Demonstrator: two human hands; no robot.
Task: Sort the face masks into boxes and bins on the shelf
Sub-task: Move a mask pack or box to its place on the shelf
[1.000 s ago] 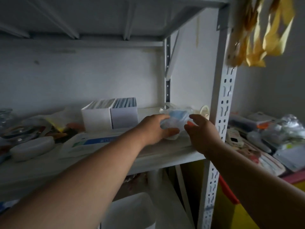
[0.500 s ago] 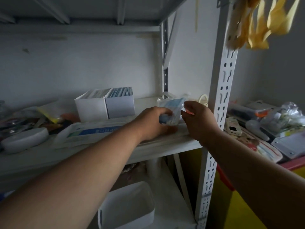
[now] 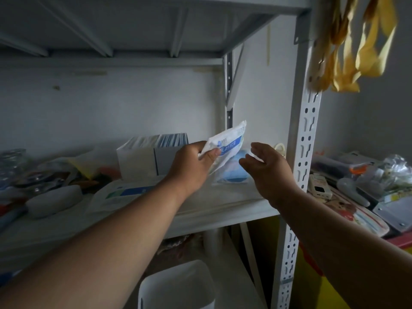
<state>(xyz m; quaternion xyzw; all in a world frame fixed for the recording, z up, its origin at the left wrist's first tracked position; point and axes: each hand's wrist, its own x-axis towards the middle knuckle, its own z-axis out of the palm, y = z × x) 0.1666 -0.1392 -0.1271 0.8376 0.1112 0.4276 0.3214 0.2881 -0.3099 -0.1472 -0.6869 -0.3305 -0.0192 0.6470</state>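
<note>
1. My left hand (image 3: 191, 162) now holds a flat white-and-blue mask pack (image 3: 225, 147) lifted clear of the shelf (image 3: 223, 210); half a second ago both hands were down at the pile near the shelf's right end.
2. The grip of the left hand is clamped on the pack's lower left corner, thumb on top, and the pack tilts up toward the rear post (image 3: 229, 112).
3. My right hand (image 3: 265, 168) has come off the pile. Its fingers are apart and loosely bent, holding nothing, just right of the raised pack.
4. A blue mask (image 3: 234, 172) in clear wrap lies on the shelf below the pack, near the right edge, between my two hands.
5. The open white box (image 3: 153, 155) stands at the back of the shelf, left of my left hand, with packs on edge inside it.
6. A larger flat pack (image 3: 124, 192) lies at the shelf's middle, under my left forearm.
7. A white bin (image 3: 176, 284) sits on the lower shelf.
8. I judge that one pack is now picked out and ready to go to a box or bin; which one it belongs in, I cannot tell.
</note>
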